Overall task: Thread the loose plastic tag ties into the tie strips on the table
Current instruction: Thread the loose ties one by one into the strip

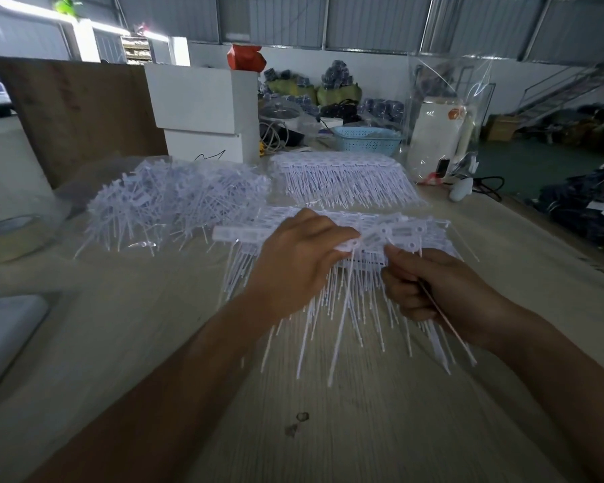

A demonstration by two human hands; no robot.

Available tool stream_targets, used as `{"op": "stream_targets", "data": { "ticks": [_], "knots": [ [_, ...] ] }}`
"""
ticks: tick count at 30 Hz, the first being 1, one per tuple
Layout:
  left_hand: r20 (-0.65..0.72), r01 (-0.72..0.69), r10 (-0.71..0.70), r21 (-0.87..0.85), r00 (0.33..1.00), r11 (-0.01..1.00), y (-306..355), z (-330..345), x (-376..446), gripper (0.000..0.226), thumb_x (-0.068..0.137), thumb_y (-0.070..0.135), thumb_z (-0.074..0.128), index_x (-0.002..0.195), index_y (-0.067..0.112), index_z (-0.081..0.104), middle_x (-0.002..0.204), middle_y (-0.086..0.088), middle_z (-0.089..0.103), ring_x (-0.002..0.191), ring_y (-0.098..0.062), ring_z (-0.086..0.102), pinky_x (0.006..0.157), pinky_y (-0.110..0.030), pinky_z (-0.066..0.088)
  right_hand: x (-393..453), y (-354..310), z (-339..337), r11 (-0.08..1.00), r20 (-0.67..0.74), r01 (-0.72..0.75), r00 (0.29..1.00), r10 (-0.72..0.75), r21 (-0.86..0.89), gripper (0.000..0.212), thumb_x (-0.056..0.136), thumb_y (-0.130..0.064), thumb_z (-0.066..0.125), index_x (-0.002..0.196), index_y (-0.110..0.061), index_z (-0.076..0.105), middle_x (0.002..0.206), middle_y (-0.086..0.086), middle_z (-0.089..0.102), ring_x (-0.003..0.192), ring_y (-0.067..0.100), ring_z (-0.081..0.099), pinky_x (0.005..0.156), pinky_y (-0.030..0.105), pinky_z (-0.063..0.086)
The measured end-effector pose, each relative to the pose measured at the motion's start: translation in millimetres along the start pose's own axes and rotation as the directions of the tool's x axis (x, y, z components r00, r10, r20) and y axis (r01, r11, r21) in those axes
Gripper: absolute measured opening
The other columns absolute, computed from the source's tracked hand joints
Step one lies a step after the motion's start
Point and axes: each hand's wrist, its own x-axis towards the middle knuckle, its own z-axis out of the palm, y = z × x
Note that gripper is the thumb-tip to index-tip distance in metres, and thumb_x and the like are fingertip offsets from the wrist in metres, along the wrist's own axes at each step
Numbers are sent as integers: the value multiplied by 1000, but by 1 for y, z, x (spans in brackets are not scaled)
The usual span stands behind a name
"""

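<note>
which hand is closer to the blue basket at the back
Right. The right hand lies almost straight in front of the blue basket; the left hand sits further off to its left.

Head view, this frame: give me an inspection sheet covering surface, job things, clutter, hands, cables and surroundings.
Surface: pale wooden table, small dark marks near the front.
Job things: loose tie pile at left; finished strip behind; working strip under the hands.
Clutter: white boxes, blue basket, white jug, tape roll.
Hands: left hand pinches a tie head at the strip; right hand grips a single tie.
Cables: black cable at the right edge; pale cord beside the boxes.
Surroundings: warehouse, bags and bundles, metal stairs.
</note>
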Motion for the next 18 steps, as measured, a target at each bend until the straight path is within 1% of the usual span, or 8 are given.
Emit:
{"op": "stream_targets", "data": {
  "ticks": [3,5,7,8,11,14,16,18],
  "knots": [
    [36,-161,157,198,987,967,-6,-7,4,27,82,3,74,108,9,75,94,-6,71,91,-30,63,74,-38,46,0,3,2,998,39,-61,997,61,-14,48,95,-47,53,65,-21,26,62,-1,23,49,13,17,43,22,22],
    [81,-225,210,291,974,930,-13,-13,5,29,81,-3,65,106,9,75,93,-6,71,93,-30,63,76,-38,42,-1,3,-1,994,69,-92,993,95,-53,50,95,-48,52,65,-19,25,61,1,24,48,13,20,43,22,24],
    [111,-227,202,332,973,915,-24,-18,5,34,79,-6,60,105,9,76,93,-7,71,94,-31,63,79,-40,42,-3,1,-5,994,79,-90,992,95,-66,52,95,-50,52,67,-16,25,60,3,26,46,14,23,44,22,27],
    [106,-192,166,319,980,928,-29,-20,3,35,77,-8,66,105,9,76,94,-7,72,94,-31,63,79,-40,45,-3,-1,-7,995,66,-80,994,84,-57,52,95,-52,52,69,-15,26,59,3,26,46,15,24,43,23,27],
    [21,37,-38,84,999,996,-30,-17,-1,27,80,3,77,106,7,75,98,-8,74,93,-33,64,78,-44,52,-4,-2,-10,998,9,-38,999,39,-57,54,96,-56,48,75,-9,30,60,6,24,46,15,20,44,23,22],
    [6,263,-266,-188,964,946,-13,-9,1,27,78,15,80,105,14,74,96,3,71,93,-20,61,79,-38,51,0,0,-6,995,-69,35,997,-41,-91,51,99,-53,45,72,-10,44,62,6,22,50,15,18,43,21,21],
    [22,315,-321,-271,947,909,-3,-4,4,25,76,20,82,99,20,71,91,9,68,87,-9,60,77,-32,49,4,2,-1,999,-155,49,987,-52,-21,45,100,-48,48,71,-15,57,62,3,24,51,15,19,42,21,21],
    [46,347,-352,-325,935,880,8,-1,5,30,75,22,84,100,26,68,90,11,69,85,-4,62,75,-24,48,6,4,3,996,-181,41,983,-26,80,36,97,-41,54,78,-13,67,61,0,22,51,13,16,40,21,21]
  ]
}}
